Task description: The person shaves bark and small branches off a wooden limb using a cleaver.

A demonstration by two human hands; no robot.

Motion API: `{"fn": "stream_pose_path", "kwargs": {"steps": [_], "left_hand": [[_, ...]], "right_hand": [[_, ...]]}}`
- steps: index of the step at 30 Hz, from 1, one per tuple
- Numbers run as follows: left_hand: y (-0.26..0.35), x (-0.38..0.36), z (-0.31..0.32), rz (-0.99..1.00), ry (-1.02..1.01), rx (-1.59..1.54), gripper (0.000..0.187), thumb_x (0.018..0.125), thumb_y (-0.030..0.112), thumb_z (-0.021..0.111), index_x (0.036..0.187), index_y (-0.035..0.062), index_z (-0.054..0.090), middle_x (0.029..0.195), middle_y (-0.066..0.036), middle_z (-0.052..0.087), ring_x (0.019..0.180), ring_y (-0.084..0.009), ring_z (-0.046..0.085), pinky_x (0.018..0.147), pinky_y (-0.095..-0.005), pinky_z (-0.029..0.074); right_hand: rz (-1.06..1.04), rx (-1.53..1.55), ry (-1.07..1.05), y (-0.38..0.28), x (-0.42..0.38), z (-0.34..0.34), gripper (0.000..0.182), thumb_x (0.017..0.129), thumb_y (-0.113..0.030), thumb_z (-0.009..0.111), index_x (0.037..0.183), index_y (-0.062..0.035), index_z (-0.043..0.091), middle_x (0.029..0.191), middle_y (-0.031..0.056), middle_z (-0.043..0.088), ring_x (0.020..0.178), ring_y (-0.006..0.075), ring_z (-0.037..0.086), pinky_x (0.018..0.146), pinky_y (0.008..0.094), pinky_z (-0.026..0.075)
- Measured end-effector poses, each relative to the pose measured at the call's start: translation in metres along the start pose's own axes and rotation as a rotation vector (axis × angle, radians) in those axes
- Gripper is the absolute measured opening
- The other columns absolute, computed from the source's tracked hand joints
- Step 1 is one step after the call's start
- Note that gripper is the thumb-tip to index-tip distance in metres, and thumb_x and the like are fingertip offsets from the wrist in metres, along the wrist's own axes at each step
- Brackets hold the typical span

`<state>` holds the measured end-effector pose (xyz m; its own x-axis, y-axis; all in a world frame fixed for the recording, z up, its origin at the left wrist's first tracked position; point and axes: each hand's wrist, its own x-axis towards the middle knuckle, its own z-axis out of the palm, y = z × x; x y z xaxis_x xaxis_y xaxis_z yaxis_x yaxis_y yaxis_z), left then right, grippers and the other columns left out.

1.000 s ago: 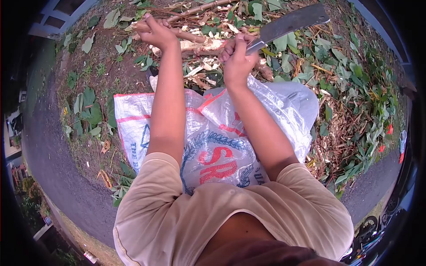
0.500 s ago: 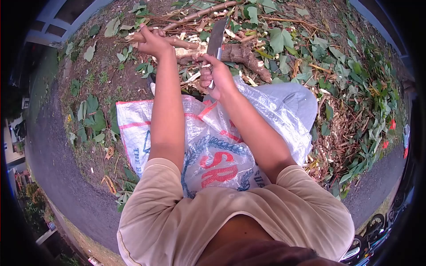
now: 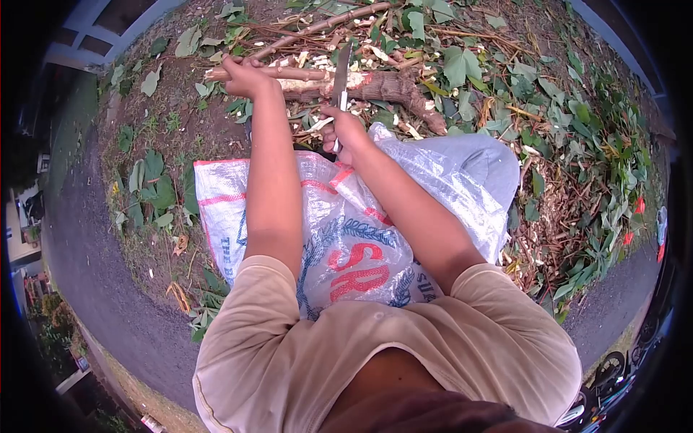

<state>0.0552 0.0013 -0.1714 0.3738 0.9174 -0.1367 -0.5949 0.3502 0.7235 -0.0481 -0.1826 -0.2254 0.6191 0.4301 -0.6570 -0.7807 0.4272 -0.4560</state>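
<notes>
My left hand is closed around a cut branch, which lies level over a thick log. Its right end reaches the blade of a machete. My right hand grips the machete's handle, with the blade pointing away from me and its narrow side mostly showing. Beneath the branch and blade, the rough-barked log has a pale, chipped upper surface. A printed plastic woven sack covers my lap below both forearms.
Pale wood chips and thin sticks are scattered behind the log. Another long branch slants away at the top. Green leaves cover the ground to the right, beside a heap of brown shavings. Pavement runs along the left.
The machete has come down and turned, so its blade looks narrower against the branch. My right hand has shifted slightly toward me; my left hand keeps its hold.
</notes>
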Motion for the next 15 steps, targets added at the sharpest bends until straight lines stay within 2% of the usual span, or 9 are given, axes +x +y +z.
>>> {"fn": "stream_pose_path", "kwargs": {"steps": [5, 6, 8, 10, 11, 12, 13, 15], "left_hand": [[0.001, -0.012, 0.010, 0.013, -0.092, -0.119, 0.030, 0.101, 0.021, 0.064, 0.086, 0.0053, 0.043, 0.073, -0.005, 0.048, 0.053, -0.0128, 0.047, 0.046, -0.0297, 0.038], [-0.001, -0.012, 0.010, 0.011, -0.083, -0.119, 0.030, 0.101, 0.021, 0.064, 0.086, 0.0053, 0.043, 0.073, -0.005, 0.048, 0.053, -0.0128, 0.047, 0.046, -0.0297, 0.038], [0.000, -0.023, 0.016, 0.006, -0.191, -0.104, 0.034, 0.100, 0.022, 0.065, 0.083, 0.0058, 0.041, 0.067, -0.004, 0.043, 0.051, -0.0154, 0.042, 0.047, -0.0319, 0.037], [-0.024, -0.019, 0.009, 0.021, -0.227, -0.078, 0.036, 0.101, 0.027, 0.063, 0.081, 0.0067, 0.041, 0.064, -0.004, 0.042, 0.050, -0.0148, 0.042, 0.046, -0.0310, 0.039], [-0.023, -0.016, 0.006, 0.005, -0.209, -0.104, 0.034, 0.101, 0.024, 0.063, 0.082, 0.0059, 0.041, 0.066, -0.004, 0.043, 0.050, -0.0146, 0.043, 0.045, -0.0307, 0.038], [-0.022, -0.013, 0.006, -0.011, -0.197, -0.134, 0.032, 0.101, 0.021, 0.063, 0.082, 0.0050, 0.042, 0.067, -0.005, 0.045, 0.049, -0.0144, 0.043, 0.044, -0.0305, 0.037], [-0.021, -0.010, 0.004, -0.009, -0.196, -0.133, 0.032, 0.101, 0.021, 0.063, 0.082, 0.0050, 0.042, 0.067, -0.005, 0.045, 0.049, -0.0144, 0.043, 0.044, -0.0305, 0.037], [-0.017, -0.007, 0.000, -0.040, -0.143, -0.118, 0.031, 0.101, 0.021, 0.061, 0.083, 0.0044, 0.042, 0.068, -0.005, 0.046, 0.049, -0.0144, 0.044, 0.044, -0.0307, 0.037]], "right_hand": [[-0.018, 0.154, -0.111, -0.039, -0.027, -0.001, 0.025, 0.103, -0.034, 0.061, 0.095, -0.0125, 0.051, 0.063, -0.0049, 0.039, 0.046, 0.0031, 0.035, 0.042, 0.0207, 0.028], [-0.106, 0.145, -0.135, -0.048, -0.035, -0.002, 0.025, 0.104, -0.034, 0.061, 0.095, -0.0126, 0.051, 0.064, -0.0048, 0.039, 0.047, 0.0033, 0.035, 0.042, 0.0209, 0.028], [-0.296, 0.091, -0.121, -0.073, -0.066, 0.009, 0.026, 0.104, -0.034, 0.061, 0.094, -0.0124, 0.051, 0.064, -0.0043, 0.039, 0.048, 0.0044, 0.036, 0.043, 0.0219, 0.028], [-0.583, 0.055, -0.118, -0.094, -0.096, 0.024, 0.025, 0.104, -0.033, 0.061, 0.094, -0.0118, 0.053, 0.065, -0.0033, 0.039, 0.050, 0.0058, 0.035, 0.046, 0.0238, 0.030], [-0.729, 0.051, -0.103, -0.102, -0.102, 0.026, 0.023, 0.104, -0.031, 0.060, 0.095, -0.0110, 0.052, 0.065, -0.0025, 0.039, 0.050, 0.0068, 0.036, 0.047, 0.0248, 0.031], [-0.881, 0.050, -0.091, -0.106, -0.103, 0.028, 0.021, 0.104, -0.028, 0.059, 0.097, -0.0103, 0.051, 0.066, -0.0017, 0.040, 0.051, 0.0078, 0.036, 0.048, 0.0257, 0.033], [-0.878, 0.050, -0.092, -0.103, -0.095, 0.029, 0.021, 0.104, -0.028, 0.059, 0.097, -0.0103, 0.051, 0.066, -0.0017, 0.040, 0.051, 0.0078, 0.036, 0.048, 0.0257, 0.033], [-1.185, 0.161, 0.029, -0.080, -0.068, 0.029, 0.015, 0.103, -0.021, 0.057, 0.100, -0.0084, 0.049, 0.067, 0.0001, 0.041, 0.051, 0.0102, 0.038, 0.049, 0.0282, 0.036]]}}
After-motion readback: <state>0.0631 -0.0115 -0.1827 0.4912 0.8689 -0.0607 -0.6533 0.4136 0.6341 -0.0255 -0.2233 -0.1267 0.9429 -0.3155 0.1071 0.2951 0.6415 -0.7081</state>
